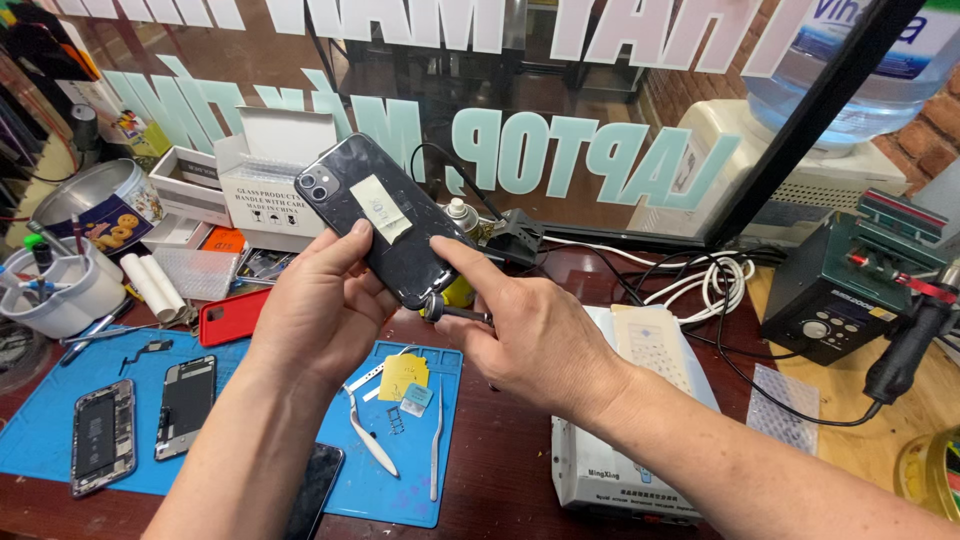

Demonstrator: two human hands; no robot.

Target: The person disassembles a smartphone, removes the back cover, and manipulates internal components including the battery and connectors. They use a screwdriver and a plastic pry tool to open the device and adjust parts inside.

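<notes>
1. Left hand (315,310) grips a black phone (385,215) above the blue mat (400,480); thumb pressed on its back, other fingers wrapped behind.
2. Phone tilted, back facing the camera, a paper label (381,208) stuck on it.
3. Right hand (525,335): forefinger touches the phone's lower edge; remaining fingers curl around a screwdriver (450,310).
4. On the mat: two opened phones (140,420), tweezers (372,440), a yellow card (403,375).

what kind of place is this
Most likely a phone repair shop bench. The left hand holds a cracked black smartphone, two opened phone bodies lie on a blue work mat, and a dark green soldering station sits at right.
</notes>
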